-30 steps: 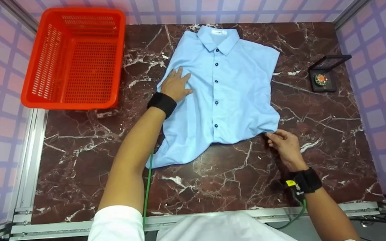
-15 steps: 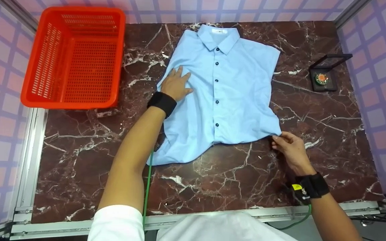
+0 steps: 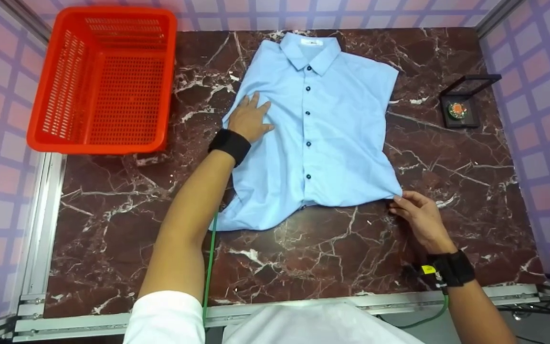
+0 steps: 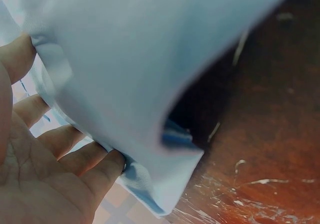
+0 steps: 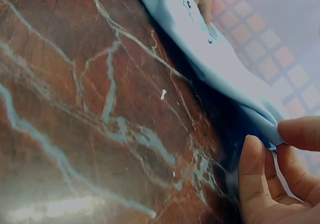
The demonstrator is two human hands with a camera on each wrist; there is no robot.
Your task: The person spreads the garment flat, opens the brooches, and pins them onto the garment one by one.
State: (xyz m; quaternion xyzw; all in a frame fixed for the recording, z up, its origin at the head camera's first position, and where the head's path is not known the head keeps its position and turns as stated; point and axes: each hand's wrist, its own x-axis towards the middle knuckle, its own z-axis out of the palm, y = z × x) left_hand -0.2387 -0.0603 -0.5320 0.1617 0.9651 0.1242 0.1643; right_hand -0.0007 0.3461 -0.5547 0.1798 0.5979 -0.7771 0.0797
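Observation:
A light blue button-up shirt (image 3: pixel 346 129) lies front up on the dark red marbled table, its collar toward the far wall. My left hand (image 3: pixel 248 118) rests with spread fingers on the shirt's left side, below the shoulder. In the left wrist view the fingertips of that hand (image 4: pixel 60 149) press against the cloth, and a fold of fabric stands up beside them. My right hand (image 3: pixel 420 215) pinches the shirt's lower right corner between thumb and fingers. The right wrist view shows the pinched hem (image 5: pixel 272 129) lifted a little off the table. The lower left hem is creased and slants toward me.
A red plastic basket (image 3: pixel 165 119) stands at the far left. On the right is a small black display box (image 3: pixel 466 119) with its lid raised and a round green and orange piece inside. A green cable (image 3: pixel 211 267) runs beside my left arm. Patterned walls enclose the table.
My right hand has drawn the shirt's lower right corner outward to the right and slightly toward me, so that side lies straighter. The left hand stays in place.

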